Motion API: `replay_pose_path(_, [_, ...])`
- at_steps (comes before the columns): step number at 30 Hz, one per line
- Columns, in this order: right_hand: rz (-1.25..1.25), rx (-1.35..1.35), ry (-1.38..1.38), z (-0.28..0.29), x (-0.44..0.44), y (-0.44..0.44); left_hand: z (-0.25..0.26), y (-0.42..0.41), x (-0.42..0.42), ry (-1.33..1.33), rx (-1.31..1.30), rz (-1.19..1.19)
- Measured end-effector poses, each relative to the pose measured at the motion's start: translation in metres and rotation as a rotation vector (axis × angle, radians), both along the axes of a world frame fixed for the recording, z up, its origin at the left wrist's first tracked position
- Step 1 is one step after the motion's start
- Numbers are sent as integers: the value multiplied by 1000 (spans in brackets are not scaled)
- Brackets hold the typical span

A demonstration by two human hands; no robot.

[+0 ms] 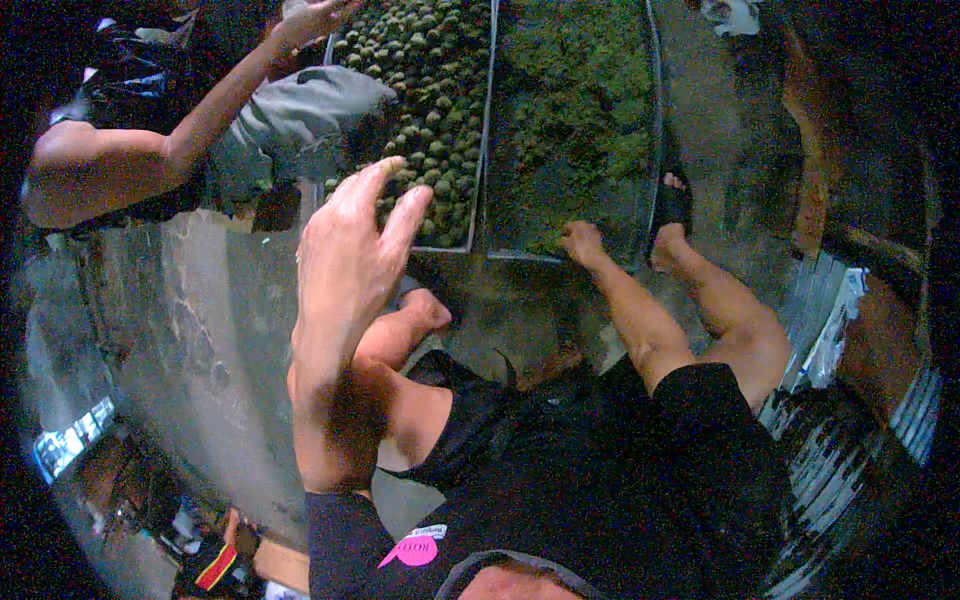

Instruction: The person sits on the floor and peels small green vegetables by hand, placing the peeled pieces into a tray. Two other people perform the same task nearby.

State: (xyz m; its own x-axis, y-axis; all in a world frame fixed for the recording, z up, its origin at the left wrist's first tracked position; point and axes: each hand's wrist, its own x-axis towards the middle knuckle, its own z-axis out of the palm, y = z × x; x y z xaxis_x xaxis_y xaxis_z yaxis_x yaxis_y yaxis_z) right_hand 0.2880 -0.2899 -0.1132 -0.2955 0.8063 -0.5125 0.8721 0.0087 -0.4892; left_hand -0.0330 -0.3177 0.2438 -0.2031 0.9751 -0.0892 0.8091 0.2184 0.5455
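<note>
My left hand [352,225] is raised close to the camera, with thumb and fingers apart and nothing between them. Behind its fingertips is a shallow tray [489,97] filled with small round greenish-brown pieces [442,105]; what they are is not clear. To the right adjoins a second tray [654,75], spread with loose, fine green plant matter [577,112]. My right hand [583,244] is at this tray's near edge, its fingers curled close to the green matter. Whether anything is in those fingers cannot be made out.
Another person's arm [172,146] extends over the left tray's far side, beside a grey-clothed knee [322,105]. My bare foot [427,307] and sandalled foot [673,202] flank the near side. Corrugated sheeting [810,300] stands at right. Assorted items [217,566] lie lower left.
</note>
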Motion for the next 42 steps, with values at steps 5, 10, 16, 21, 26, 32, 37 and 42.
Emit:
replay_pose_path(5, [-396,-180,337,86,21,76,-14,19,20,38,2,-68])
replay_pose_path(10, [-12,114,203,170,8,93,-9,29,56,5,16,-207])
replay_pose_path(16, [101,340,-78,131,2,62,14,-6,70,-132,164,-140])
replay_pose_path(21, [137,301,-150,32,-2,37,15,-30,36,-72,159,-119])
replay_pose_path(26, [338,384,-242,-33,1,27,2,-20,6,14,-32,-3])
replay_pose_path(32, [-403,-387,188,4,17,92,-7,11,6,32,40,-74])
replay_pose_path(37, [-149,-92,348,135,12,137,-20,23,32,30,191,-169])
replay_pose_path(42, [228,474,378,279,-15,100,-39,57,83,-7,7,-272])
